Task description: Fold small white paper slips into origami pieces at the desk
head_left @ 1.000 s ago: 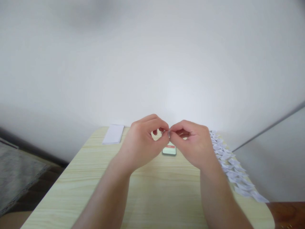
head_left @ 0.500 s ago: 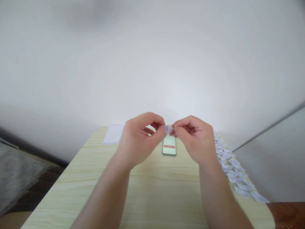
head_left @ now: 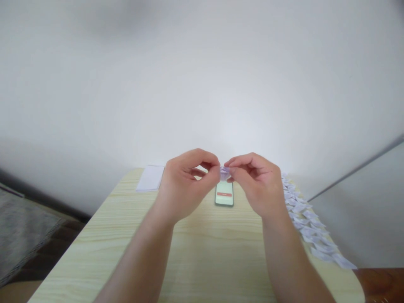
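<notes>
Between my two hands is a small folded piece of white paper, held above the table. My left hand pinches its left edge between thumb and forefinger. On the other side, my right hand grips the right edge with thumb and fingertips. Parts of the paper are covered by the fingers, so its full shape cannot be made out. Just behind and below it, a phone with a pale lit screen and a red bar lies on the table; its upper end is partly hidden.
A stack of white paper sheets lies at the table's back left, beyond my left wrist. Many small folded white paper pieces line the right edge of the light wooden table. A white wall rises directly behind.
My right fingers have moved slightly left, closer to my left fingertips. The paper, a pointed shape before, now looks flatter along its top edge.
</notes>
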Action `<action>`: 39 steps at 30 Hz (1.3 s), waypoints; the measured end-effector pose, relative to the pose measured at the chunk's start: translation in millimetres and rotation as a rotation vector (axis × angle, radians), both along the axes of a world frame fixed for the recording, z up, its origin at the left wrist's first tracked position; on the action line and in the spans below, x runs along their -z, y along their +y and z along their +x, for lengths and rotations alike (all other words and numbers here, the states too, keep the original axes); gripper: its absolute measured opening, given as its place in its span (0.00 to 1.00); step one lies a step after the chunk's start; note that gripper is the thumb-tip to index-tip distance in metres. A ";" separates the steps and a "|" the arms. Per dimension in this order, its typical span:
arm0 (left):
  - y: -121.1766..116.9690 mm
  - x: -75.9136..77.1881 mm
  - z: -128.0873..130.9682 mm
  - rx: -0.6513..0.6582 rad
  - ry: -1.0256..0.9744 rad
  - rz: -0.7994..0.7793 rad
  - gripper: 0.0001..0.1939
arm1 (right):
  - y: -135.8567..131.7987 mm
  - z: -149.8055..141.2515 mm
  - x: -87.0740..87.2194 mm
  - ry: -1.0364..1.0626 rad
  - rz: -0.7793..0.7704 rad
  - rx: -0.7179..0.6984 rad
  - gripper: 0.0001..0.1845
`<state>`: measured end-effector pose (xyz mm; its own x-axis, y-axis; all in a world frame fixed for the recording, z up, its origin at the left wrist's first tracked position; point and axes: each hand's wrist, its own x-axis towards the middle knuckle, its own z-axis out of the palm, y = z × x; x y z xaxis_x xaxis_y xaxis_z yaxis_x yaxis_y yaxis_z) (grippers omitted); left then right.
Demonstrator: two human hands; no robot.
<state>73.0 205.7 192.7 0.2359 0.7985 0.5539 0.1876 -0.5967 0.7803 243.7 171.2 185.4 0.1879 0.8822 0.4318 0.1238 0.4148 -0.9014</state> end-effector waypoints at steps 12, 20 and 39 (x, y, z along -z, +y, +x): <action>-5.8 0.9 2.3 0.072 -0.056 0.096 0.05 | 7.0 6.9 2.5 0.136 -0.260 -0.220 0.08; -2.2 0.3 -2.3 0.163 -0.034 -0.052 0.03 | 3.7 3.7 2.5 0.099 -0.092 -0.145 0.05; 3.8 2.2 -8.3 0.259 -0.127 -0.188 0.03 | -1.2 6.3 -0.6 0.040 -0.082 -0.210 0.14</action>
<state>64.7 209.5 190.6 0.3830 0.8121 0.4402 -0.0567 -0.4549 0.8887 250.0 169.9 185.9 0.0125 0.9357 0.3525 0.0058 0.3525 -0.9358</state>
